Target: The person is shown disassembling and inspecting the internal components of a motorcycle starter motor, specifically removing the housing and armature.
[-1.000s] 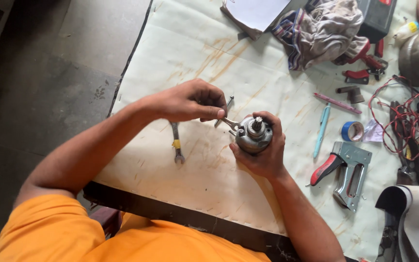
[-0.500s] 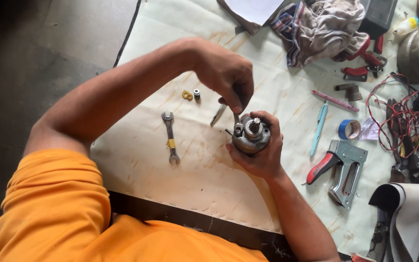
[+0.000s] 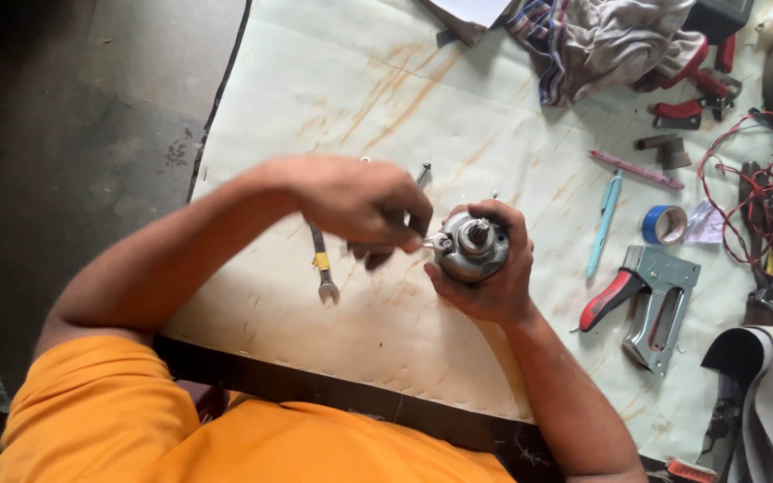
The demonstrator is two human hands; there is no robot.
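Workshop bench, cream sheet stained with rust streaks (image 3: pixel 386 98), dark concrete floor at frame left.

Head view: right hand (image 3: pixel 494 282) just right of centre, fingers wrapped tight round a small round grey metal motor housing (image 3: pixel 470 249), shaft end up. Left hand (image 3: pixel 360 201) at centre, fingertips pinched together on a small silvery part (image 3: pixel 434 241) at the housing's left rim; what the part is, too small to tell. Small spanner with a yellow band (image 3: pixel 320 266) lies on the sheet below the left wrist. Red-handled steel staple gun (image 3: pixel 646 300), roll of blue tape (image 3: pixel 664 224) and tangle of red wire (image 3: pixel 758 210) at right.

Judgement: keep the housing braced and level, and work the small part straight at the rim so it neither slips nor drops.
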